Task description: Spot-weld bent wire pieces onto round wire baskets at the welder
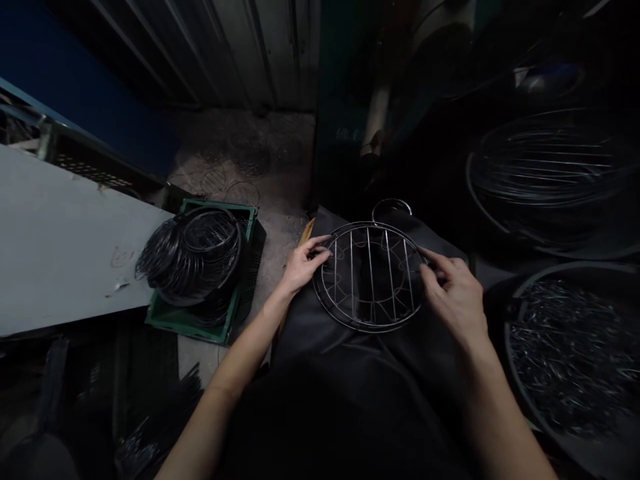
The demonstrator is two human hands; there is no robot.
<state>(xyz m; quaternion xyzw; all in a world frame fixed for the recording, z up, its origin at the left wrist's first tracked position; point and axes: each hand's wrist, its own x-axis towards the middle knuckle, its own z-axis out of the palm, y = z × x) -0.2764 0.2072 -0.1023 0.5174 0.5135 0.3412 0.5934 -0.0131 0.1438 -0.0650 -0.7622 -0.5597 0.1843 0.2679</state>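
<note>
A round wire rack (370, 277) with straight cross bars and a wavy inner ring lies over my lap, on dark cloth (350, 360). My left hand (303, 263) pinches its left rim. My right hand (457, 297) grips its right rim. A small wire loop (391, 205) sticks up just beyond the rack's far edge.
A green crate (235, 293) on the floor to the left holds a stack of round wire racks (193, 257). A grey tabletop (60, 247) is at far left. At right, a dark tub (570, 353) holds many short metal pieces, and large wire rings (550, 170) sit behind it.
</note>
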